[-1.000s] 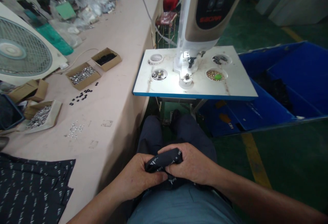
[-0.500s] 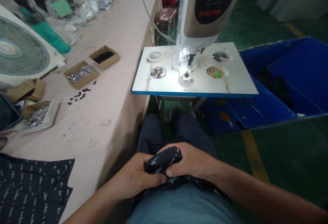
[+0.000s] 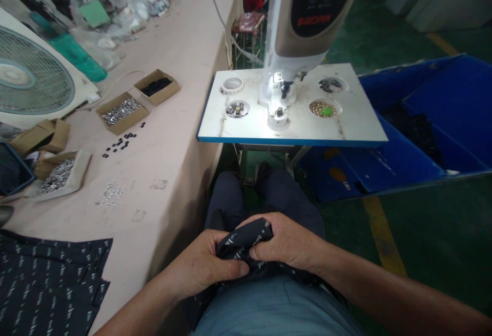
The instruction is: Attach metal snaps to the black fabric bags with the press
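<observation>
Black fabric with white lettering (image 3: 244,238) is bunched over my lap, held in both hands. My left hand (image 3: 209,264) is closed on its left side, the thumb lying across the front. My right hand (image 3: 286,241) grips the right side, its thumb bent against the cloth and the other fingers mostly hidden behind it. In front of my knees stands a snap-fastening machine (image 3: 282,69) on a white tabletop with a blue edge (image 3: 246,131). More of the printed black fabric (image 3: 46,284) lies stacked on the bench at the left.
Along the pinkish bench (image 3: 184,95) stand a box of silver fasteners (image 3: 120,113), a box of black parts (image 3: 156,87) and a fan (image 3: 31,74). Loose silver pieces (image 3: 113,194) lie nearer. Cups in the tabletop hold small parts (image 3: 319,109). A blue bin (image 3: 403,172) is on the right.
My right thumb has bent and drawn in slightly on the cloth. The fabric's fold shifts a little; both hands stay in nearly the same place.
</observation>
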A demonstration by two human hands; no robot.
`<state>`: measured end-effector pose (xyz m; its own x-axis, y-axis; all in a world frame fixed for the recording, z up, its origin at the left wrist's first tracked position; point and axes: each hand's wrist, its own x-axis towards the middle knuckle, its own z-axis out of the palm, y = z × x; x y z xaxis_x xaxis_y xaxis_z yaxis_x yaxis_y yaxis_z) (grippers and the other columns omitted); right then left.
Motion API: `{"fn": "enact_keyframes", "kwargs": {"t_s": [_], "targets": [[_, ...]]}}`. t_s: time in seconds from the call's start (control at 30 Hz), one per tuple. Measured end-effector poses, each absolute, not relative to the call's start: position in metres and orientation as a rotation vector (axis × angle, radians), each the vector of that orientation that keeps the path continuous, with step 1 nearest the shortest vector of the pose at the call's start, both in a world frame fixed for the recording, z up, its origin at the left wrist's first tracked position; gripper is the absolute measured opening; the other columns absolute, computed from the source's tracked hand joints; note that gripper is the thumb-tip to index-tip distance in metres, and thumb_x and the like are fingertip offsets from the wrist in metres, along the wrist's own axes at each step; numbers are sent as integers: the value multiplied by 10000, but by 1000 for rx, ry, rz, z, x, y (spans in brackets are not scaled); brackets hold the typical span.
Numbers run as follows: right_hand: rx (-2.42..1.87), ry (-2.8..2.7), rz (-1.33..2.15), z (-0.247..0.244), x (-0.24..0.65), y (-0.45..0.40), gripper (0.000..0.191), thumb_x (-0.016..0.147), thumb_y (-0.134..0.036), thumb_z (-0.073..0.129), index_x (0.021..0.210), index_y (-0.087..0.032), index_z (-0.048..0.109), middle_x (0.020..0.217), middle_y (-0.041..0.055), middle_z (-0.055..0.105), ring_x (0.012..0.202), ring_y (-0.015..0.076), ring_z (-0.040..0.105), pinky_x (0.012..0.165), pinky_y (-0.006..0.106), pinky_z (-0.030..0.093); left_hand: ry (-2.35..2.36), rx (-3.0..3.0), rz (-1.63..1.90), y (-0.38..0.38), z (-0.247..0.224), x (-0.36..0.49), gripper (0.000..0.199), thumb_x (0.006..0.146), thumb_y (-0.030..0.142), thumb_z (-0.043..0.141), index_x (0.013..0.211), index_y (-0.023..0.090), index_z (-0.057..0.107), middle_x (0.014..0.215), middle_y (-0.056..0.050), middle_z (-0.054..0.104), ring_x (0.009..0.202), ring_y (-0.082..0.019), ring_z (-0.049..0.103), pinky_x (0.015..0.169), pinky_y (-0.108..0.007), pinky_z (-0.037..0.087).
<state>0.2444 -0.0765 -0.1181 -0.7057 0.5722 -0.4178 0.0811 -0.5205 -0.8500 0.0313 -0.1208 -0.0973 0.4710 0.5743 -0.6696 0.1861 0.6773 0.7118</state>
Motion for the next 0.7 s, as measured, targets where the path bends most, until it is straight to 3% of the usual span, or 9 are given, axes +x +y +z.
{"fn": "enact_keyframes", "kwargs": {"t_s": [0.27, 0.43, 0.7], "targets": [[-982, -1367, 2232, -120, 244, -79, 410, 663, -77, 604, 1038, -155, 748, 844, -16, 707, 744, 126, 605, 685, 209, 456, 1143, 857, 318, -122, -98, 38, 386, 739, 454, 754, 691, 146, 527, 638, 54, 340, 595, -77, 242, 543, -237, 175], [-993, -1296, 2245, -119, 239, -81, 354, 655, -80, 600, 972, -149, 740, 773, -36, 668, 701, 107, 570, 642, 190, 422, 1165, 850, 318, -121, -99, 39, 366, 734, 437, 750, 709, 139, 539, 653, 48, 356, 609, -79, 249, 552, -238, 176], [-1105, -1484, 2074, -122, 240, -81, 458, 676, -117, 623, 1118, -180, 724, 831, -25, 698, 725, 130, 595, 652, 209, 449, 1205, 815, 358, -122, -103, 41, 322, 699, 395, 746, 706, 144, 544, 632, 56, 355, 593, -78, 246, 540, -233, 178]]}}
